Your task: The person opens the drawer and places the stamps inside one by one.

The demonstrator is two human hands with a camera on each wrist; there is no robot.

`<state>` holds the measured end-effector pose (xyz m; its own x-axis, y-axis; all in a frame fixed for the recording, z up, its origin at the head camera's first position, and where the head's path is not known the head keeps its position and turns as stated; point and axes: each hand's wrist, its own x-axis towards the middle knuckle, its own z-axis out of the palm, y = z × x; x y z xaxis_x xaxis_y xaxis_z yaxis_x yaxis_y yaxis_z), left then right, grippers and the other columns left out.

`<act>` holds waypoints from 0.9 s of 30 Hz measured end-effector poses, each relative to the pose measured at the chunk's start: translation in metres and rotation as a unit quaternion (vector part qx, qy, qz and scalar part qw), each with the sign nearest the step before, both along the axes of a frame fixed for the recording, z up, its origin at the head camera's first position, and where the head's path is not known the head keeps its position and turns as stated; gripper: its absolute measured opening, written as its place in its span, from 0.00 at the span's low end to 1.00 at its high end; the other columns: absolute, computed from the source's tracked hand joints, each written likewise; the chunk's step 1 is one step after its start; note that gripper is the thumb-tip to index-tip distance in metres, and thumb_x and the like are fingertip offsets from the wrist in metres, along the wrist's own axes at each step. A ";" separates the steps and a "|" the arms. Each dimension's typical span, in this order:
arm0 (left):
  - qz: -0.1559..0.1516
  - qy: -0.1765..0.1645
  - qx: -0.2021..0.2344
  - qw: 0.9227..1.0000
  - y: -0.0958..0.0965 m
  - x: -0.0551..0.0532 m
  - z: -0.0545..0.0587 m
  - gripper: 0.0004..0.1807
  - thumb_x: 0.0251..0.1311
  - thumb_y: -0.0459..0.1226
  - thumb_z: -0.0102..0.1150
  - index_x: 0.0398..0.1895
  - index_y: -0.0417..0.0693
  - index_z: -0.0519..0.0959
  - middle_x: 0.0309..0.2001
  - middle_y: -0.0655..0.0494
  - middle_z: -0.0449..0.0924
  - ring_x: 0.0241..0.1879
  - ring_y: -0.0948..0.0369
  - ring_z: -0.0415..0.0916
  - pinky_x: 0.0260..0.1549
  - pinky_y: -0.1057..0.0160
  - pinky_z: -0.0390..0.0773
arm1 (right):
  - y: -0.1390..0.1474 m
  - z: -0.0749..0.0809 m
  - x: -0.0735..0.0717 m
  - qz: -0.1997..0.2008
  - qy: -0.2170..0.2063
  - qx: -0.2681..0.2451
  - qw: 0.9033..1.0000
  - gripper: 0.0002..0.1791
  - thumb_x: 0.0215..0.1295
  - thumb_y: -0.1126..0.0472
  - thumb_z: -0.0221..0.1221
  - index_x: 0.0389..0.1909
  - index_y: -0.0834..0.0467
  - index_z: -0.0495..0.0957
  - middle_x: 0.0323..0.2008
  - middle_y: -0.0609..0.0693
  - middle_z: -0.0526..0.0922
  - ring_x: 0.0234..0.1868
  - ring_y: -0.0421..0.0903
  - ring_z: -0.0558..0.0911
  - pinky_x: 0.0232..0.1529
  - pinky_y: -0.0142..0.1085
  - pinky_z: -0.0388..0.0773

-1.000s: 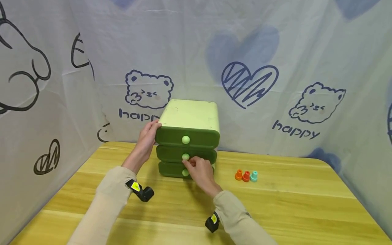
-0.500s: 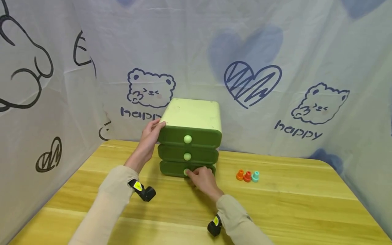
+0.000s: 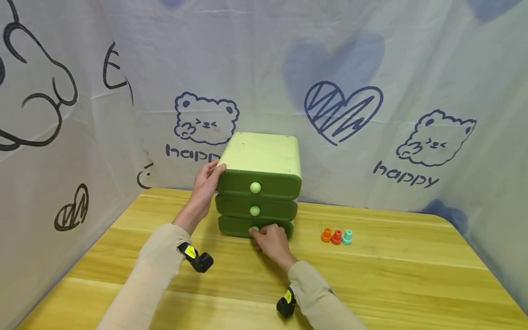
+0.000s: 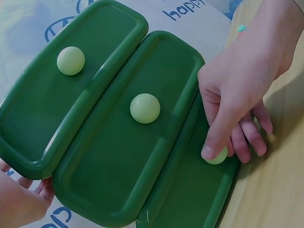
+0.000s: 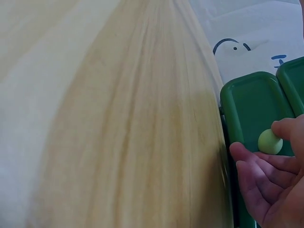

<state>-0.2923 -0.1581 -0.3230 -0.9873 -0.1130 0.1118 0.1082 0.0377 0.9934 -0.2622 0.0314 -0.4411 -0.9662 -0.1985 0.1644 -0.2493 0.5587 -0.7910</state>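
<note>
The person's left arm (image 3: 144, 275) and right arm (image 3: 323, 295), both sleeved to the wrist, stretched forward and slanted inward toward each other. The left hand (image 3: 203, 187) was the higher and farther of the two, its thumb and fingers pointing forward, the thumb on the inner side. The right hand (image 3: 273, 243) angled leftward, thumb and forefinger pinching, the other fingers loosely bent.
</note>
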 end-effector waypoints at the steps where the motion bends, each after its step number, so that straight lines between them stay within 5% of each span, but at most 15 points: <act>1: 0.000 0.001 0.000 1.000 0.000 0.000 0.000 0.35 0.69 0.48 0.50 0.73 0.43 0.56 0.70 0.44 0.57 0.68 0.52 0.55 0.67 0.57 0.55 | 0.000 0.000 0.000 -0.001 0.002 0.001 1.000 0.29 0.68 0.52 0.59 0.09 0.65 0.77 0.11 0.50 0.79 0.10 0.40 0.73 0.11 0.29 0.63; 20: -0.005 0.002 -0.012 1.000 0.001 0.001 0.000 0.36 0.68 0.50 0.51 0.73 0.43 0.56 0.70 0.44 0.57 0.68 0.51 0.56 0.67 0.56 0.57 | 0.002 0.002 0.002 -0.048 0.001 0.013 0.999 0.25 0.62 0.52 0.63 0.07 0.60 0.82 0.11 0.47 0.80 0.10 0.38 0.75 0.16 0.32 0.74; 27: -0.004 0.002 -0.010 1.000 0.000 0.000 0.000 0.35 0.69 0.50 0.50 0.73 0.43 0.56 0.70 0.43 0.56 0.68 0.50 0.55 0.67 0.55 0.57 | -0.002 0.004 0.015 -0.016 0.012 0.017 1.000 0.26 0.63 0.53 0.62 0.07 0.60 0.81 0.11 0.49 0.80 0.09 0.40 0.75 0.12 0.33 0.72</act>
<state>-0.2927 -0.1580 -0.3227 -0.9875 -0.1036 0.1187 0.1132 0.0570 0.9919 -0.2475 0.0291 -0.4373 -0.9680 -0.1728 0.1822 -0.2499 0.5930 -0.7654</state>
